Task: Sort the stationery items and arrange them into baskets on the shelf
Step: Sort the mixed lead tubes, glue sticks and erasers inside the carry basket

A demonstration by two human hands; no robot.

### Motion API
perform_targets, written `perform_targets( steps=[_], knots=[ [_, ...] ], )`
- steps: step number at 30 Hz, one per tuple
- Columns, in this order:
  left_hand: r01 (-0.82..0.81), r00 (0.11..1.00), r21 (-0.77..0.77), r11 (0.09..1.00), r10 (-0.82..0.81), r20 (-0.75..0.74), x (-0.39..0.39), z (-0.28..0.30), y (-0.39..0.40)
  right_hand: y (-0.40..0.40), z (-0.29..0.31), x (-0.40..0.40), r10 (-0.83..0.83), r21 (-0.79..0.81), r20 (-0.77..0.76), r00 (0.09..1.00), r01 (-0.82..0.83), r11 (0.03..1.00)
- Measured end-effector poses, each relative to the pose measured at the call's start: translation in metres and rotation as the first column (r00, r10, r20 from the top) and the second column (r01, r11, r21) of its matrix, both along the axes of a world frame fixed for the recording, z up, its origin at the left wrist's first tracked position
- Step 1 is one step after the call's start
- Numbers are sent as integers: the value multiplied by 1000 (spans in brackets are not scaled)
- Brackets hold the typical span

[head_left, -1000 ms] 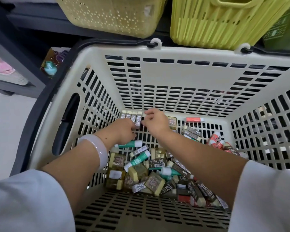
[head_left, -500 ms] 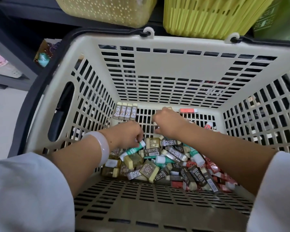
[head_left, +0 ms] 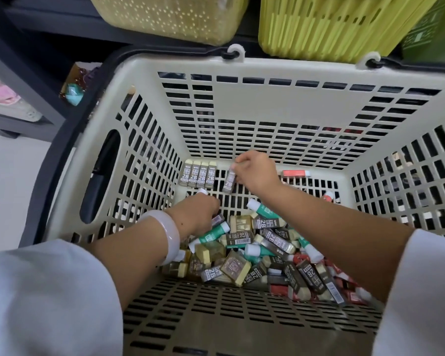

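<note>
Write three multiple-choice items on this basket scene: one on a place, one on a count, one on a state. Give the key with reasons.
1. Where does the row of 2B erasers stand?
A. on the yellow shelf basket
B. at the far left of the beige basket floor
C. on the white floor outside

2. How many erasers are in that row?
A. two
B. four
C. seven

3. What is the right hand doing?
A. pinching a grey eraser
B. resting flat and bare
C. gripping the basket rim

Key: 1 B, the row lines the far wall by the left corner. 2 B, four labels stand side by side. 3 A, its fingertips close on the eraser's top end, just right of the row.
</note>
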State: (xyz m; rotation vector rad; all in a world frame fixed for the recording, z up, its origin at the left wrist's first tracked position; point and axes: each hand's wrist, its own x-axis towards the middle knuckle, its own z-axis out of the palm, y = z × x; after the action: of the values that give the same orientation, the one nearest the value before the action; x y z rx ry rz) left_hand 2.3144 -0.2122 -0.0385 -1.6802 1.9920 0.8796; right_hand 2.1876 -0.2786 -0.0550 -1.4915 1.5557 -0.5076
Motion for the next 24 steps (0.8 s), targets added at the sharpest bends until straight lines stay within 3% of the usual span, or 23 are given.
perform_targets(
  steps=[5, 9, 11, 14, 16, 18, 20, 24],
  knots=[
    [54, 998, -3, 999, -54, 45, -2, 3, -1, 2, -15, 25, -107, 59, -17, 994, 108, 992],
    [-195, 971, 39, 980, 198, -132, 5, 18, -18, 9, -13, 20, -124, 58, 70, 990, 120, 991],
    [-401, 881, 42, 915, 398, -256, 8, 24, -24, 10, -5, 10, -139, 78, 147, 979, 128, 989],
    [-650, 659, 65, 757, 604, -448, 8, 27, -29, 12, 8, -3, -81, 266, 348, 934, -16, 964],
    [-739, 510, 124, 662, 670, -539, 7, 28, -31, 17, 13, -7, -70, 366, 453, 889, -113, 924],
    [-764, 434, 171, 622, 692, -577, 7, 27, -30, 20, 13, -8, -134, 411, 524, 841, -111, 905],
    [-745, 436, 194, 639, 686, -583, 6, 28, -28, 20, 13, -7, -193, 417, 546, 815, -64, 907],
    [-657, 526, 188, 730, 623, -579, 1, 30, -25, 18, 12, -8, -206, 415, 526, 825, -37, 909]
  ],
)
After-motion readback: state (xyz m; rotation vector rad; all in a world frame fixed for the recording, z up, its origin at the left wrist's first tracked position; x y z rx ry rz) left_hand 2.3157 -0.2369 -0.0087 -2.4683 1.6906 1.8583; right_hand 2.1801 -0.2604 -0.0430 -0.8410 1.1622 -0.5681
